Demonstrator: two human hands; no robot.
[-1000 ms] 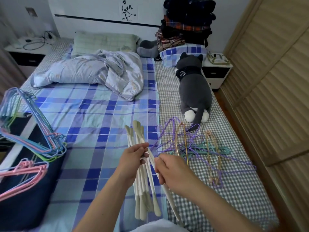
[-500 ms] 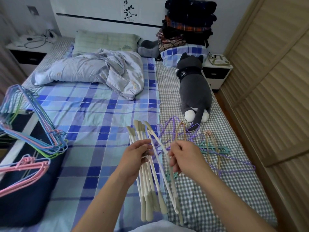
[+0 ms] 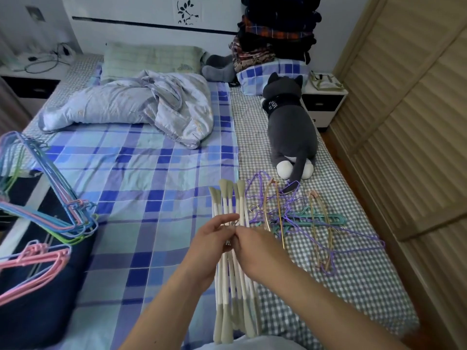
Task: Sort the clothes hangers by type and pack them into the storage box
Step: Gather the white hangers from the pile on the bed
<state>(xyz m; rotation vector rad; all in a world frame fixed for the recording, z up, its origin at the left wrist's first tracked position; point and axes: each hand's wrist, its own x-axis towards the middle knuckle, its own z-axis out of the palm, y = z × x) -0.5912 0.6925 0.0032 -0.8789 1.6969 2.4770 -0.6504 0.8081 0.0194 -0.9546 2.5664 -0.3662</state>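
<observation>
My left hand grips a bundle of several white hangers with grey-green ends at their middle, held upright over the bed. My right hand is closed on the same bundle, touching the left hand. To the right on the checked sheet lies a tangle of purple wire hangers, gold hangers and a teal plastic hanger. At the left, a dark blue storage box holds blue and green hangers and pink hangers.
A grey plush cat lies beyond the tangle. A crumpled quilt and a pillow are at the bed's head. Folded clothes are stacked at the back right. A slatted wardrobe runs along the right.
My right hand brought one more white hanger from the right into the bundle and now closes on the bundle beside my left hand.
</observation>
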